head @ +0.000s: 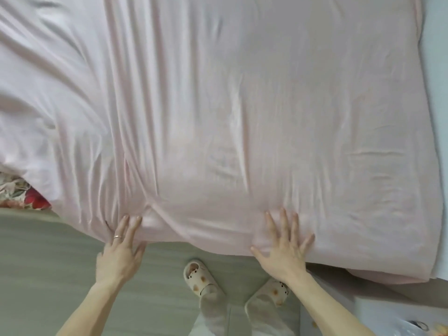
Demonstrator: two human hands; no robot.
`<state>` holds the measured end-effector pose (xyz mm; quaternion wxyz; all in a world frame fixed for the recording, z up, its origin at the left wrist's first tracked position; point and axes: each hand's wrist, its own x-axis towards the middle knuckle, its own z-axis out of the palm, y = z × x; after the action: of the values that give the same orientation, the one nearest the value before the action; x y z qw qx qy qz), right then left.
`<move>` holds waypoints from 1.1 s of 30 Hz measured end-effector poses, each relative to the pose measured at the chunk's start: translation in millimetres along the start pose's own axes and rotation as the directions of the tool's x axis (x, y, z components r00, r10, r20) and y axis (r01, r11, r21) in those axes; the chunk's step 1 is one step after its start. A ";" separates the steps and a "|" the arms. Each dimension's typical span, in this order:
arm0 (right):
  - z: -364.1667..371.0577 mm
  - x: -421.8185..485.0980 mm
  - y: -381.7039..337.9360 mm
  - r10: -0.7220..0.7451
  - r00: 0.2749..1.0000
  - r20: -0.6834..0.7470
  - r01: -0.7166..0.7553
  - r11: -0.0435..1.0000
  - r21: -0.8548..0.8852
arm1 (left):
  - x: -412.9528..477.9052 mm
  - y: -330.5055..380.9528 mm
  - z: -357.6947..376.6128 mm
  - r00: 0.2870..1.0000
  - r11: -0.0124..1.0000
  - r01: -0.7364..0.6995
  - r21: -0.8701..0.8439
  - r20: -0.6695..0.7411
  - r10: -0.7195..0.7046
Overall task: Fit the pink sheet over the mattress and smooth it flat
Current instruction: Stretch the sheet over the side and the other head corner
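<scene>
Peeking out far left, floral fabric (23,196) under the sheet's edge | left hand (120,253) fingers spread, flat at pink sheet (242,112) near edge | sheet draped across mattress, wrinkled | slippers (197,278) on floor | right hand (283,251) splayed, pressing sheet

No legible text or labels anywhere.
</scene>
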<state>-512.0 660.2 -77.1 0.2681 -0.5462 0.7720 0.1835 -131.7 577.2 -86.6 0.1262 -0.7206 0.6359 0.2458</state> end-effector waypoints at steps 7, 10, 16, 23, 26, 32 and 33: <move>-99.3 86.2 -84.4 0.135 0.847 -0.514 0.103 0.907 0.409 | 66.1 10.4 -50.2 0.676 0.538 0.475 -0.696 -0.103 -0.730; -100.8 122.7 -142.6 0.266 0.889 -0.372 -0.036 0.851 0.524 | 78.7 -16.2 -50.5 0.659 0.468 0.529 -0.708 -0.004 -0.752; -33.9 50.2 -252.5 -0.589 0.808 0.013 0.589 0.808 0.022 | 66.1 -59.1 -51.3 0.821 0.655 0.388 -0.649 -0.080 -0.565; -97.8 105.2 -220.6 -0.184 0.833 -0.523 0.397 0.856 0.332 | 58.6 -78.9 -63.8 0.876 0.754 0.324 -0.572 -0.119 -0.467; -101.0 132.8 -227.6 0.143 0.947 -0.287 -0.025 0.925 0.379 | 54.4 -96.3 -63.1 0.869 0.771 0.361 -0.525 -0.112 -0.483; -38.2 52.3 -318.8 -0.706 0.680 0.198 0.728 0.683 -0.065 | 46.9 -129.3 -79.6 0.862 0.811 0.442 -0.383 -0.070 -0.502; -39.1 47.9 -321.6 -0.737 0.654 0.171 0.744 0.667 0.029 | 49.0 -128.9 -84.2 0.856 0.799 0.469 -0.377 -0.030 -0.517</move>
<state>-229.9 493.9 -72.7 0.3716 -0.8014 0.4529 0.1207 14.2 514.3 -57.3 0.0112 -0.8863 0.3776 0.2677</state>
